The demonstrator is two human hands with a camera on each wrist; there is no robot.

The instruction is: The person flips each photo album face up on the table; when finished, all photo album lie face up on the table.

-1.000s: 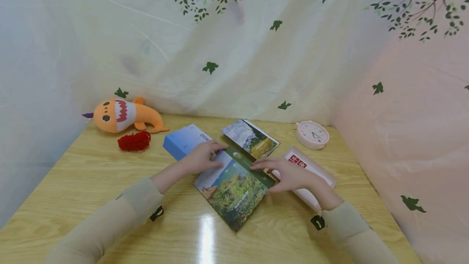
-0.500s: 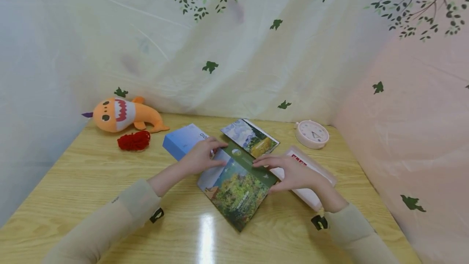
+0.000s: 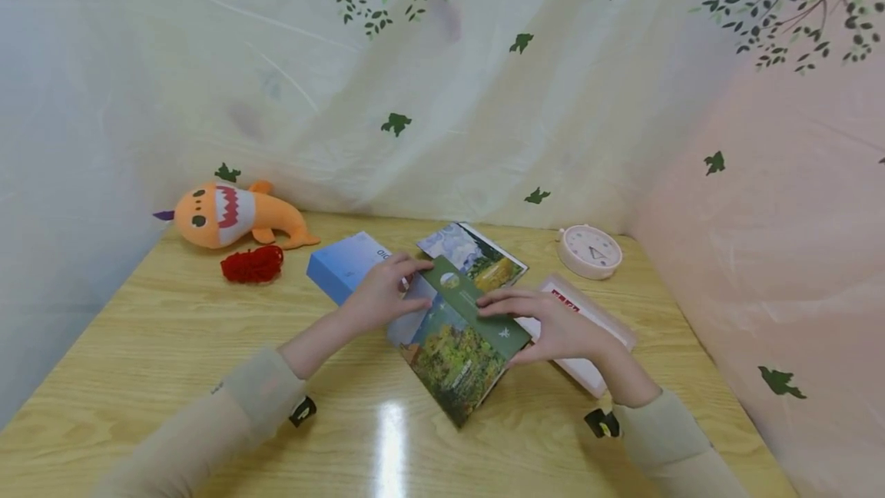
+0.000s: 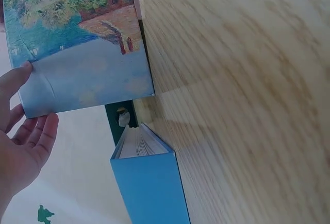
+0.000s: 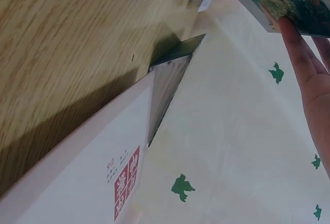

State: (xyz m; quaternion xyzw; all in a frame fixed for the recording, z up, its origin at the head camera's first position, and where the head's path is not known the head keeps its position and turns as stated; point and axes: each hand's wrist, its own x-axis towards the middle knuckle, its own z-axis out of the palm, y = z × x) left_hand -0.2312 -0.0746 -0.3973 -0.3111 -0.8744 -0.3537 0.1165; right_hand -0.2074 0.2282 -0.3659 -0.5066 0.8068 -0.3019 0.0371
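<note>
Green-spined album [image 3: 456, 360] with a garden-type painting on the cover is the thing being handled, so I'll place everything by that. It's tilted over the middle of the table [image 3: 138, 329], spine edge away from the person; honestly can't tell if the near corner is touching the wood. Left hand [image 3: 383, 290] has it by the left end, thumb on the cover and fingers at the edge, so that grip is only parted about as far as the album is thick. Right hand [image 3: 563, 325] has the other end, fingers over the spine, thumb down by the side edge, also a light pinch from what I can see. Just left of the album is a blue book [image 3: 346, 267], behind it another painted book [image 3: 477, 252], and to its right a white case [image 3: 601, 317] with red lettering. Farther off to its left: red yarn [image 3: 252, 264] and an orange plush shark [image 3: 228, 214]; back right, a pink clock [image 3: 590, 250]. My read is this is the two-handed hold-and-steady step, album not set down flat. Next move probably calls for both hands working together, ends kept level, without clipping the blue book or the case.
</note>
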